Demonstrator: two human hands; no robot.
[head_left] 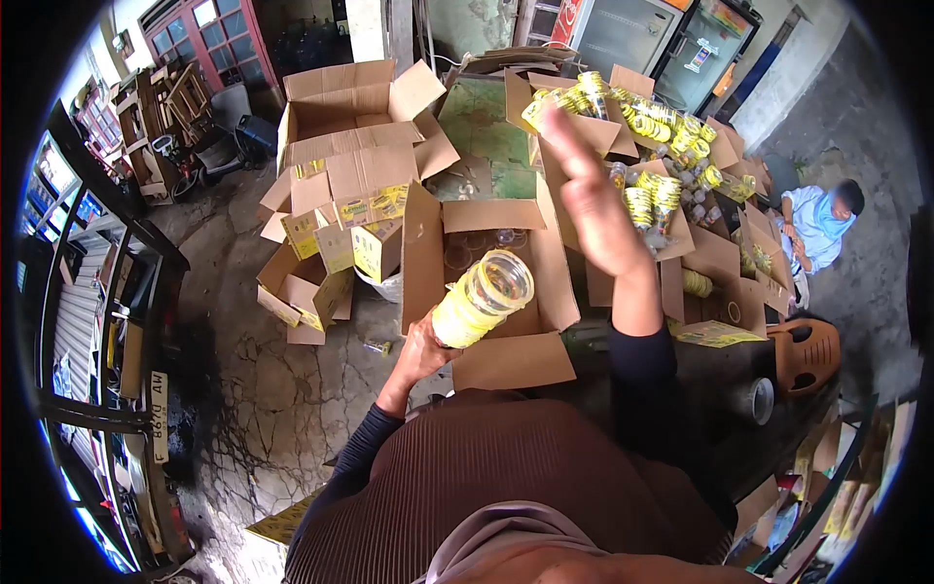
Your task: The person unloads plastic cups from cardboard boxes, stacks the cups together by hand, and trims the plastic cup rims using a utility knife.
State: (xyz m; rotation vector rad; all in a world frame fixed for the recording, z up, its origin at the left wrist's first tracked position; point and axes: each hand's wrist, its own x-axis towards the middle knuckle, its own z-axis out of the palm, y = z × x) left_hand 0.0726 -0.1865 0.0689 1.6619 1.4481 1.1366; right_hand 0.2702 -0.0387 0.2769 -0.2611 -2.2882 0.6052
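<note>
My left hand (423,352) is wrapped round the base of a stack of clear plastic cups (470,310) with yellow printing. The stack tilts up to the right, its open mouth facing me. Below it stands an open cardboard box (422,255), with round clear cups (467,249) visible on its floor. My right hand (600,206) is raised over the box's right side, apart from the stack. Its fingers are stretched out, and nothing shows in them. Behind that hand, more yellow-printed cup stacks (654,200) lie in open boxes.
Open cartons (341,102) stand at the back left, with smaller yellow-printed boxes (309,282) before them. A seated person (817,224) is at the far right, near an orange-brown plastic stool (806,356). A metal rack (73,321) lines the left side.
</note>
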